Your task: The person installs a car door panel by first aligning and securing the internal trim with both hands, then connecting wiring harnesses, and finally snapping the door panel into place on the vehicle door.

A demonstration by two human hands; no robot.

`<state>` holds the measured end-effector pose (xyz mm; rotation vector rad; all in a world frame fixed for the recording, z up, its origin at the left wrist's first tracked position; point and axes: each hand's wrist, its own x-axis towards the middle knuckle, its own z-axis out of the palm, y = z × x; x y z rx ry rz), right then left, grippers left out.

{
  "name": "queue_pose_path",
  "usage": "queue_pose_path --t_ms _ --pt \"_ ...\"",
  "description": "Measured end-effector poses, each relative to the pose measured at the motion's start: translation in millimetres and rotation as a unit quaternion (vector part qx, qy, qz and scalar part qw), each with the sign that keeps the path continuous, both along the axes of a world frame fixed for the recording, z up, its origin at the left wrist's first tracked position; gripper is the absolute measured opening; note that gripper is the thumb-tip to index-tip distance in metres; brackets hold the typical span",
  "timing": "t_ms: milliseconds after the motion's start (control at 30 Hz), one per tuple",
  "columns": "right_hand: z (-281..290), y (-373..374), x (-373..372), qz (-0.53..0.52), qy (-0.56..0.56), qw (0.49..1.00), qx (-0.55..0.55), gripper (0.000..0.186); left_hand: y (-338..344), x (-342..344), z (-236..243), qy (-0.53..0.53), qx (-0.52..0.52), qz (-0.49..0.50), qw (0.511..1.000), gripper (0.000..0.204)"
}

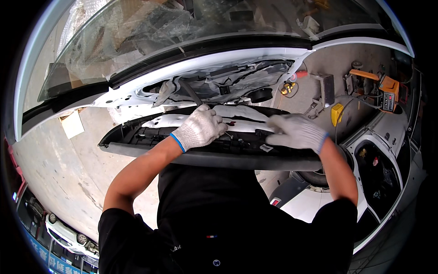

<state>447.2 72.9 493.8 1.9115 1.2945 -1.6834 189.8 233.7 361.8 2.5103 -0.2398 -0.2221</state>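
Observation:
A black door trim panel [205, 158] with white padding lies crosswise before my body, below a white car door [114, 96] whose inner opening holds crumpled sheeting and a dark hanging strip. My left hand [197, 129], in a knitted glove with a blue cuff, is over the panel's upper middle, fingers curled at the strip's lower end; what they hold is hidden. My right hand [295, 133], gloved and blurred, is over the panel's right part with fingers loosely extended and apart.
Door glass [137, 41] spans above. An orange machine [388, 93], yellow object [336, 114], metal block [326, 90] and cables occupy the floor at right. A cardboard piece [72, 123] lies left. White car bodywork [378, 160] is at right, another car [66, 233] at lower left.

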Motion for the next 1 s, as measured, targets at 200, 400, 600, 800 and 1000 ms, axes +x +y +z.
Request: queue_pose_path --t_ms 200,400,600,800,1000 --pt "29.4 -146.7 34.0 -0.409 -0.186 0.879 0.159 0.049 2.7 2.8 2.1 0.025 -0.021 -0.005 0.999 0.03" --pt "-135.4 -316.5 -115.1 -0.546 -0.225 0.778 0.216 0.036 5.2 19.9 2.0 0.043 -0.03 -0.047 0.998 0.03" --pt "-159.7 -194.9 -177.0 -0.552 -0.088 0.775 0.294 0.03 6.3 16.4 -1.3 0.021 -0.035 -0.056 0.998 0.029" --pt "-191.3 -218.4 -191.0 -0.74 0.193 0.568 0.305 0.029 5.5 19.2 -5.6 0.022 -0.048 -0.062 0.997 0.026" --pt "-175.5 -208.5 -199.1 -0.458 -0.196 0.839 0.218 0.025 5.6 16.8 -4.7 0.041 -0.049 -0.064 0.996 0.027"
